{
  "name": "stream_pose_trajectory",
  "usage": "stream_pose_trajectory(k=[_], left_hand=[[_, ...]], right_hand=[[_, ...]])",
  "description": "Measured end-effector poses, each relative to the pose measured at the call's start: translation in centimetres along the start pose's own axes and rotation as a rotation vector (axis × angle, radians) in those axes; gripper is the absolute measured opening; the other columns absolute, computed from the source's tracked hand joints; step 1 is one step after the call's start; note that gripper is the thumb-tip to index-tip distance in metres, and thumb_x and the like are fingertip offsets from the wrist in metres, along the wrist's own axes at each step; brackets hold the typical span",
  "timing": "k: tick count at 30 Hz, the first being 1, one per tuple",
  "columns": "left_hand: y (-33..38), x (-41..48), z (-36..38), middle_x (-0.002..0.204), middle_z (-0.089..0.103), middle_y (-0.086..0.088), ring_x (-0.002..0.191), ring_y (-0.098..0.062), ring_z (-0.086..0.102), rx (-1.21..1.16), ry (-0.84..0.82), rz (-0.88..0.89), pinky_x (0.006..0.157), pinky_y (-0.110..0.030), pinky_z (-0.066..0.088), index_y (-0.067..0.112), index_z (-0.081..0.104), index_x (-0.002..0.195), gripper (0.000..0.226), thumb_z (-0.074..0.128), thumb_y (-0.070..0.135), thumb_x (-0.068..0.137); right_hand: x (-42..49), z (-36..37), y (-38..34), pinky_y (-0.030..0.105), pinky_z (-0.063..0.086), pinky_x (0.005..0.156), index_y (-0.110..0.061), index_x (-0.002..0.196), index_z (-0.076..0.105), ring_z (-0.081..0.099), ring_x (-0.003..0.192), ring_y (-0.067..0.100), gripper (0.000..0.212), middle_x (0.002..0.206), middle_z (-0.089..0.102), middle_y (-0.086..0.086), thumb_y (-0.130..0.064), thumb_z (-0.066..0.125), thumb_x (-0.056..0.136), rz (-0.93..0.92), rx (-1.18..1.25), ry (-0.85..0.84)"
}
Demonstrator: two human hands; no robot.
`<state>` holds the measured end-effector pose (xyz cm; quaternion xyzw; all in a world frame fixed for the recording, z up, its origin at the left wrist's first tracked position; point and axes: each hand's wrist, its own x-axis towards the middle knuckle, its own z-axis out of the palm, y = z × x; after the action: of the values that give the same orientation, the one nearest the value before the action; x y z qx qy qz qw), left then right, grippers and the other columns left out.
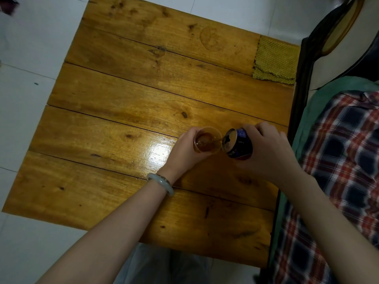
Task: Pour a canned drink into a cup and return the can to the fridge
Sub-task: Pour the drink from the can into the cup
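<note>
The can (240, 144) lies tipped over in our right hand (266, 152), its open mouth turned toward the cup (207, 139) and just beside the rim, with a thin amber stream crossing into it. Our left hand (184, 152) is wrapped round the cup's near side, steadying it on the table; a pale bangle (162, 183) sits on that wrist. Both hands are closed on what they hold — the right round the can's body, the left round the cup.

We judge the pour to be under way, the cup partly filled with brown liquid. Next we would need to bring the can upright without dripping, let go of the cup, and carry the can off to the fridge — which is nowhere in view.

Under both hands is a glossy plank table (123, 111). Beyond the right hand, at the far corner, lies a woven yellow cloth (275, 60). Pale floor tiles (24, 95) spread out past the left hand, and a plaid fabric (344, 160) lies outside the right arm.
</note>
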<state>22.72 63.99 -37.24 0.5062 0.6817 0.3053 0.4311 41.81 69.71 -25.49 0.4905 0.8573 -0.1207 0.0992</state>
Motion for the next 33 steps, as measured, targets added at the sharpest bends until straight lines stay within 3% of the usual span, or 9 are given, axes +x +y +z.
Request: stream_pose_trajectory(k=[5, 9, 14, 17, 23, 27, 33], left_hand=[[0.3, -0.1, -0.2, 0.107, 0.056, 0.014, 0.102, -0.006, 0.053, -0.031, -0.012, 0.001, 0.076, -0.011, 0.043, 0.036, 0.047, 0.109, 0.058, 0.079, 0.046, 0.062], [0.4, -0.2, -0.1, 0.109, 0.058, 0.012, 0.105, -0.009, 0.054, -0.016, -0.005, -0.003, 0.08, -0.022, 0.048, 0.037, 0.047, 0.109, 0.058, 0.079, 0.047, 0.062], [0.5, -0.2, -0.2, 0.109, 0.059, 0.011, 0.104, -0.007, 0.055, -0.018, -0.011, 0.002, 0.079, -0.016, 0.046, 0.035, 0.049, 0.111, 0.062, 0.074, 0.054, 0.058], [0.5, -0.2, -0.2, 0.109, 0.06, 0.008, 0.104, -0.01, 0.055, -0.01, -0.012, 0.005, 0.082, -0.024, 0.049, 0.032, 0.05, 0.112, 0.06, 0.078, 0.047, 0.06], [0.5, -0.3, -0.3, 0.107, 0.058, 0.012, 0.102, -0.008, 0.055, 0.001, -0.012, 0.011, 0.078, -0.015, 0.044, 0.034, 0.048, 0.11, 0.058, 0.082, 0.038, 0.063], [0.4, -0.2, -0.2, 0.108, 0.059, 0.01, 0.103, -0.009, 0.056, 0.007, -0.008, 0.007, 0.08, -0.021, 0.047, 0.03, 0.049, 0.111, 0.06, 0.084, 0.036, 0.063], [0.3, -0.2, -0.1, 0.106, 0.055, 0.014, 0.103, -0.006, 0.053, 0.016, -0.003, -0.001, 0.078, -0.009, 0.039, 0.029, 0.05, 0.113, 0.063, 0.086, 0.032, 0.062]], right_hand=[[0.0, 0.0, -0.1, 0.034, 0.028, 0.076, -0.016, 0.124, 0.05, 0.048, 0.092, 0.026, 0.074, 0.101, 0.051, 0.009, -0.046, 0.073, 0.061, 0.005, 0.014, 0.024], [0.1, -0.1, -0.2, 0.035, 0.031, 0.078, -0.017, 0.124, 0.049, 0.049, 0.094, 0.026, 0.074, 0.103, 0.052, 0.01, -0.047, 0.074, 0.061, 0.011, 0.007, 0.025], [0.2, -0.2, -0.5, 0.036, 0.034, 0.079, -0.017, 0.123, 0.05, 0.049, 0.095, 0.026, 0.072, 0.104, 0.053, 0.009, -0.046, 0.073, 0.061, 0.018, 0.004, 0.025], [0.4, -0.1, -0.6, 0.035, 0.032, 0.079, -0.018, 0.122, 0.05, 0.049, 0.096, 0.024, 0.07, 0.104, 0.052, 0.008, -0.047, 0.072, 0.061, 0.016, -0.002, 0.029], [0.3, 0.1, -0.8, 0.034, 0.032, 0.08, -0.018, 0.124, 0.048, 0.048, 0.096, 0.022, 0.072, 0.106, 0.052, 0.007, -0.047, 0.071, 0.062, 0.013, -0.016, 0.019], [0.1, 0.0, -0.8, 0.035, 0.034, 0.083, -0.018, 0.127, 0.046, 0.047, 0.098, 0.022, 0.074, 0.109, 0.051, 0.008, -0.048, 0.071, 0.064, 0.014, -0.014, 0.001], [0.0, 0.0, -1.1, 0.036, 0.035, 0.085, -0.018, 0.127, 0.046, 0.047, 0.101, 0.023, 0.074, 0.111, 0.051, 0.008, -0.048, 0.071, 0.064, 0.022, -0.013, 0.0]])
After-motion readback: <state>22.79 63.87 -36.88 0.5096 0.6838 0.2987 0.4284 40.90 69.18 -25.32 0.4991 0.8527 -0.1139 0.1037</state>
